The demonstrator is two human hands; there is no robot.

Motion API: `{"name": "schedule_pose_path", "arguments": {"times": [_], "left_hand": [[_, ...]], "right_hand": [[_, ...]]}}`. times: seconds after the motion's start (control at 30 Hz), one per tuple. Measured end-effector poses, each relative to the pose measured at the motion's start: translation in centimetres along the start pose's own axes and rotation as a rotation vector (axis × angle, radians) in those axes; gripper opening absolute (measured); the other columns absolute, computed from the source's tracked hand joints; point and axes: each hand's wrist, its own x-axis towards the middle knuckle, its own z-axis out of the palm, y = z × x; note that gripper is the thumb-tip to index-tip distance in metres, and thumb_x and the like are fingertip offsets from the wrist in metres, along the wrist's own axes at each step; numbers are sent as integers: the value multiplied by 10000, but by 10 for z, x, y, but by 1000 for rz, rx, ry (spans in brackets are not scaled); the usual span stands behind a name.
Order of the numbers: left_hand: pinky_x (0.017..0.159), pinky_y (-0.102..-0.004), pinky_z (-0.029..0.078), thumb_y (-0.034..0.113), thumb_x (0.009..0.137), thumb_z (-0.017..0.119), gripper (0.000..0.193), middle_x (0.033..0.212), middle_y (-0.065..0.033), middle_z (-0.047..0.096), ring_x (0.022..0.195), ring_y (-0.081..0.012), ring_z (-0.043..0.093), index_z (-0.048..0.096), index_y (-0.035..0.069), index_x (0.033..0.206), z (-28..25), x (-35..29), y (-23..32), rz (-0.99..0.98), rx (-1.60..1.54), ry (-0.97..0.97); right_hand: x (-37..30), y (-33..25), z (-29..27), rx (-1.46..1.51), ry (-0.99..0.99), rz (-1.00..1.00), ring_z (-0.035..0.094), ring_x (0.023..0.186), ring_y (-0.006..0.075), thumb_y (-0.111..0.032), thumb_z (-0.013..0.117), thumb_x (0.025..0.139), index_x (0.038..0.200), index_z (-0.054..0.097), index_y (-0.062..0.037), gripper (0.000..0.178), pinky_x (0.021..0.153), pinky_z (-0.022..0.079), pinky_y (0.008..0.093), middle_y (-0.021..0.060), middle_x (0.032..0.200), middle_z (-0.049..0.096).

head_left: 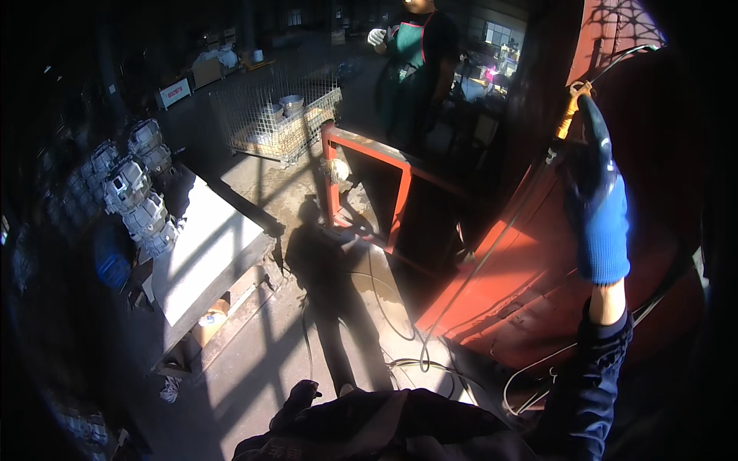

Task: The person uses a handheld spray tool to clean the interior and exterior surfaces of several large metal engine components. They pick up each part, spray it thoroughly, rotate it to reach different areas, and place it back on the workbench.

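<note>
My right hand [596, 184], in a blue knit glove with a dark coated palm and fingers, reaches up beside a large red metal panel [503, 280]. A long finger lies against a yellow-orange wrapped handle [569, 115], and the hand seems closed around it. Shadow hides the other fingers. From the handle's lower end a dark cable [492, 250] runs down to the floor, and a thin dark line leads up right from its top. My left hand does not show. At the lower edge is a dark shape [302, 393], perhaps a shoe; I cannot tell.
Another person [411, 69] in a green apron stands ahead. A red frame [403, 200] rises from the floor, with a wire cage [269, 123] behind. Grey metal castings [138, 196] are stacked by a white-topped table [204, 246] at left. Loops of cable [427, 363] lie near my feet.
</note>
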Motion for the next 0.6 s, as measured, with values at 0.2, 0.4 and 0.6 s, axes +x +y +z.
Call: {"name": "schedule_pose_path", "arguments": {"times": [0.2, 0.4, 0.6], "left_hand": [[744, -449, 535, 142, 817, 628, 95, 855, -168, 689, 852, -347, 673, 655, 52, 803, 24, -75, -119, -733, -304, 34], [761, -421, 535, 175, 809, 653, 108, 879, -143, 699, 871, -326, 673, 681, 74, 832, 50, -93, -142, -896, -489, -127], [778, -392, 536, 209, 802, 678, 132, 902, -117, 709, 891, -304, 673, 707, 95, 861, 15, -19, -178, -959, -593, -37]], "right_hand": [[66, -30, 123, 872, -339, 909, 655, 714, 141, -58, 500, 973, 1070, 622, -9, 164, 640, 560, 276, 69, 862, 647], [-306, -210, 196, 1891, -1257, 1813, 652, 661, 200, 0, 574, 910, 1032, 664, 40, 157, 588, 545, 307, 104, 857, 702], [-456, -374, 202, 919, -2050, 180, 660, 783, 252, -125, 496, 933, 1010, 671, -49, 205, 678, 540, 386, 108, 902, 697]]}}
